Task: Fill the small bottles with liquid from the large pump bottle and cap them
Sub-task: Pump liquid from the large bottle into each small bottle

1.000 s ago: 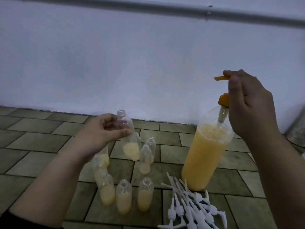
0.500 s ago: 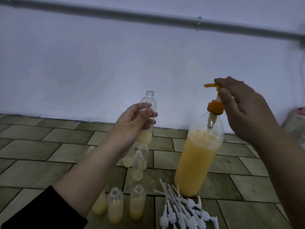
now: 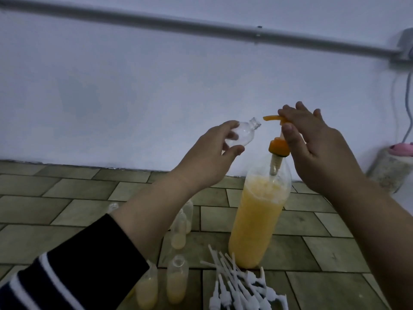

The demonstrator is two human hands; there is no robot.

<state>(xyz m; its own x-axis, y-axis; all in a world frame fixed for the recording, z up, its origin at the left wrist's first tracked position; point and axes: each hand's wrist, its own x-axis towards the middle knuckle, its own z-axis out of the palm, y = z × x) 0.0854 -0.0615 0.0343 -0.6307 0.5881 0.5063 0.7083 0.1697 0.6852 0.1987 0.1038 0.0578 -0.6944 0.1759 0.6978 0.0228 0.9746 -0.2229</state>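
Since a second ago the left hand (image 3: pixel 207 157) has lifted the small clear bottle (image 3: pixel 86 136) off the floor group and tipped it, so its open mouth now points at the orange spout (image 3: pixel 338 118) of the pump, just short of touching. In that time the right hand (image 3: pixel 321 153) has loosened from a curled hold on the pump top to a flatter one.

Head view: left fingers (image 3: pixel 233 151) and thumb pinch the tilted small bottle at its lower body; it looks nearly empty. The right hand's fingers are straight and slightly spread, lying over the pump head, the thumb down beside the pump stem. The large pump bottle (image 3: pixel 257 227) stands upright on the tiled floor (image 3: pixel 55 206), over half full of yellow-orange liquid. Near its left side stand several small bottles (image 3: pixel 177 285), uncapped and partly filled with pale yellow liquid, some hidden by the left forearm. A heap of white caps with long nozzles (image 3: pixel 241 289) lies just in front of the large bottle. A striped dark sleeve (image 3: pixel 73 278) covers the left arm.
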